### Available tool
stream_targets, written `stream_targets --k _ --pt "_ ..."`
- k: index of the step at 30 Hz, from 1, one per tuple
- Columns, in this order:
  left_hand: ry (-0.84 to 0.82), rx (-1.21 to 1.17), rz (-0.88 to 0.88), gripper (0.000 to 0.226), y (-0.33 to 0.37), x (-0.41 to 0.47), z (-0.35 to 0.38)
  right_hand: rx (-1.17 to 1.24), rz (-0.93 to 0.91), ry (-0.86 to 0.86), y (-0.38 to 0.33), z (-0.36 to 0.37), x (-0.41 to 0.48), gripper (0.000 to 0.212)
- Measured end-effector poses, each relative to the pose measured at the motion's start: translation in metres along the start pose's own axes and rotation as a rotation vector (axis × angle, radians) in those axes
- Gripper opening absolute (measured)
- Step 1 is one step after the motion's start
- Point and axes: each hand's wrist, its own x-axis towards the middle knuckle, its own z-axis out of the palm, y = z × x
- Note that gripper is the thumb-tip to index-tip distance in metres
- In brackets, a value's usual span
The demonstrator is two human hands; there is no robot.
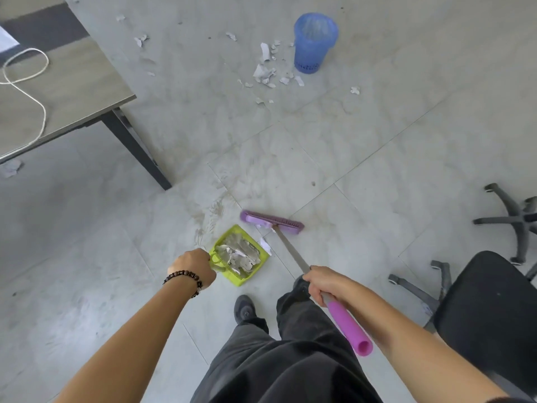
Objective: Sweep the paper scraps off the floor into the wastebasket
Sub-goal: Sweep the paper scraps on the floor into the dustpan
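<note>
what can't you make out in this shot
All in the head view:
- Wastebasket: its contents, too far off and blurred.
- Dustpan handle: covered by the left hand.
- One scrap: the dustpan rim hides whether it lies inside or on the floor.
- Chair: cut off by the right edge.
- Cord on the table: runs off the left edge.

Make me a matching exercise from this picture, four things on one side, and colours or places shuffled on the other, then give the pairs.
Things:
1. dustpan
2. broom head
3. wastebasket
4. white cord

Descriptions:
A. blue, standing on the floor beside scattered paper scraps
B. lying on the grey table
C. lime green, holding scraps, gripped by the left hand
D. purple, on the floor at the end of the handle in the right hand

Pairs: 1-C, 2-D, 3-A, 4-B
</note>
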Motion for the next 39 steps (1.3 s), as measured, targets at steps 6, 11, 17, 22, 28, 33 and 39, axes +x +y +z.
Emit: stream_targets --k 6,11,17,22,28,33,39 --pt "0.015 -0.022 -0.022 0.024 0.004 -0.003 -0.005 0.525 0.116 -0.115 0.026 -0.046 -0.032 0.007" --pt "0.018 -0.035 -0.044 0.031 -0.002 -0.005 -0.004 0.59 0.037 -0.081 0.018 -0.048 -0.046 0.007" --pt "0.03 -0.014 -0.055 0.029 0.007 -0.005 -0.002 0.126 -0.094 0.077 -0.01 -0.022 -0.012 0.022" --pt "0.054 -0.016 -0.082 0.027 0.005 0.001 -0.001 -0.05 -0.032 0.01 -0.011 0.014 0.005 0.049" --pt "0.052 0.007 -0.062 0.026 0.012 0.003 -0.005 0.265 0.091 -0.231 -0.002 0.009 -0.024 0.019" --pt "0.027 0.004 -0.066 0.027 0.009 0.003 -0.012 0.744 0.133 -0.255 -0.003 -0.053 -0.042 0.021" --pt "-0.003 -0.04 -0.062 0.027 0.0 0.003 -0.017 0.812 0.061 -0.195 -0.026 -0.064 -0.053 0.033"
